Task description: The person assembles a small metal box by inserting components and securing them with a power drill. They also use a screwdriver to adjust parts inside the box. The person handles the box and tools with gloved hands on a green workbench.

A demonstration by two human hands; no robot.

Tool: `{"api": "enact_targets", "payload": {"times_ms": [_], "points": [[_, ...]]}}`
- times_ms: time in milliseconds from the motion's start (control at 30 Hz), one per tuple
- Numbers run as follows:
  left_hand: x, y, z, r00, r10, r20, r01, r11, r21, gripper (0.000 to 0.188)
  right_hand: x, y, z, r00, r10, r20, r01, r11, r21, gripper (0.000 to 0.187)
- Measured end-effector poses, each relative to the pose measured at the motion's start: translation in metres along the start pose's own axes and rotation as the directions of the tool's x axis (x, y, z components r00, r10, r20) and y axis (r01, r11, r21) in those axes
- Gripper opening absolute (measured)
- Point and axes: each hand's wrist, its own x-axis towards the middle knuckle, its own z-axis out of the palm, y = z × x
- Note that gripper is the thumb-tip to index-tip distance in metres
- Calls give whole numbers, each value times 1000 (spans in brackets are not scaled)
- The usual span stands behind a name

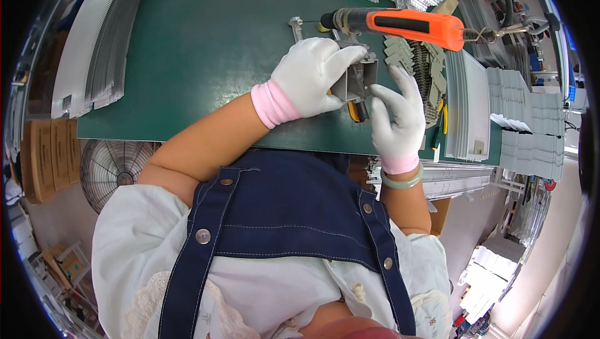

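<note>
My left hand (306,76), in a white glove with a pink cuff, is closed on the rim of a grey box-shaped metal piece (350,89), thumb along its top. Beside that piece is my right hand (400,123), also gloved, its thumb and fingers apart; the index fingertip is close to the piece's right side, and I cannot tell whether it touches. An orange and black power screwdriver (406,24) hangs just beyond both hands, its tip pointing left. Under the metal piece shows a yellow and black handle (354,112). A small metal clamp-like part (297,26) stands behind my left hand.
Grey-green plastic or metal pieces (431,82) lie piled right of my right hand. Yellow-handled pliers (444,117) sit near the edge. White panel stacks stand at left (100,45) and right (469,107) on the green table (206,32). A fan (115,173) is below left.
</note>
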Motion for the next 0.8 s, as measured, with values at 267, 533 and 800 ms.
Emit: {"api": "enact_targets", "payload": {"times_ms": [267, 533, 800], "points": [[4, 1, -3, 1000, -2, 12, 2, 1000, 15, 79, -1, 1, 1, 1000, 18, 7, -19, 1000, 24, 25], [33, -11, -36, 985, -75, -157, 66, 996, -62, 75, 34, 16, -1, 999, 11, -37, -6, 991, 131, 25], [24, 10, -14, 985, 82, -155, -83, 997, -1, 74, 56, 21, -16, 956, -55, 288, 96, 987, -127, 25]]}}
